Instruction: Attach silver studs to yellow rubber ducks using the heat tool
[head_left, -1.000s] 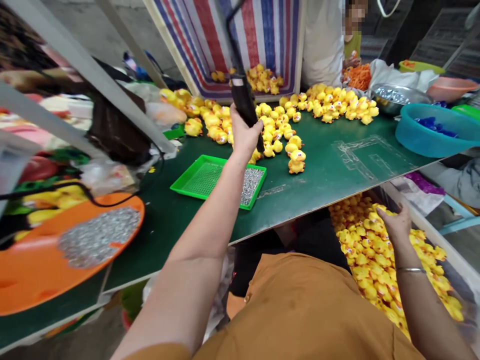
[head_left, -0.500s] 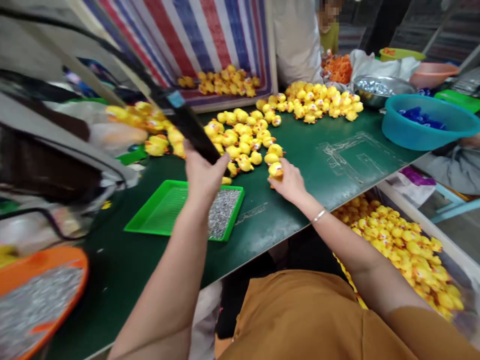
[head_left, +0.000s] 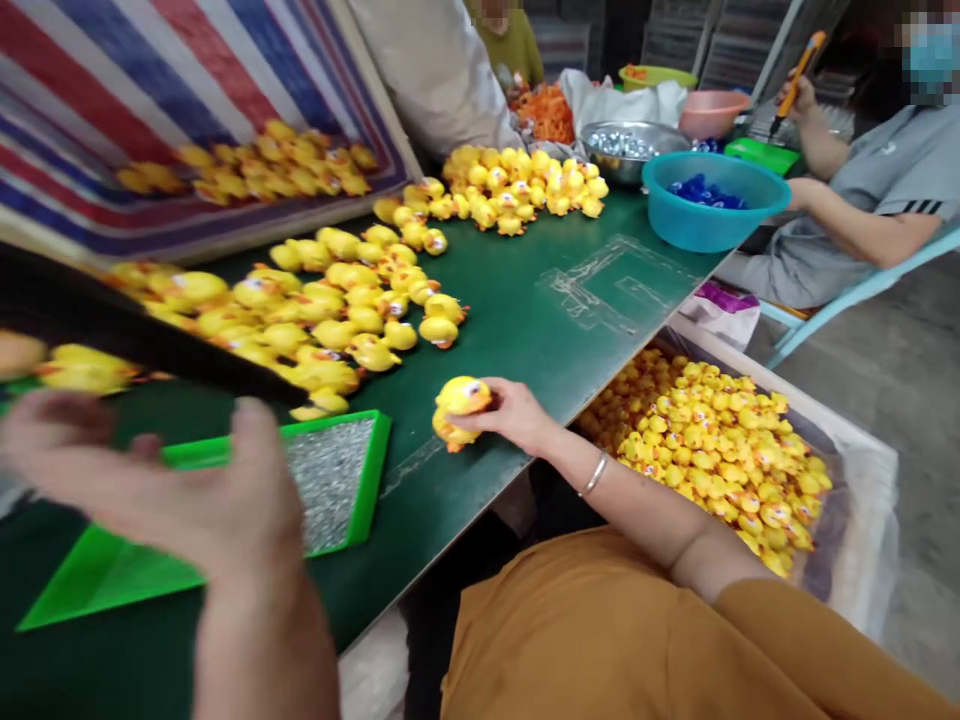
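My right hand (head_left: 514, 412) pinches a yellow toy duck (head_left: 459, 400) above the green tabletop, near its front edge. On the left, my left hand (head_left: 187, 490) is blurred; its thumb stands apart from the fingers, with nothing seen between them. Close above it slants a long black tool (head_left: 165, 345), its tip near the green tray (head_left: 367, 480). Small silvery pieces (head_left: 326, 480) fill the tray's right part, partly hidden by my left hand. Several loose toy ducks (head_left: 360, 300) lie spread behind the tray.
A striped sheet (head_left: 217, 70) lines a box holding more ducks. A blue basin (head_left: 712, 215) with dark blue pieces and a metal bowl (head_left: 626, 150) stand at the far right. A duck-filled crate (head_left: 862, 520) sits below the table edge. A co-worker (head_left: 862, 190) sits beyond, holding an orange-handled tool.
My right hand has drawn the duck away from the pile toward the table's front edge. My left hand has opened away from the black tool. The view has turned right.
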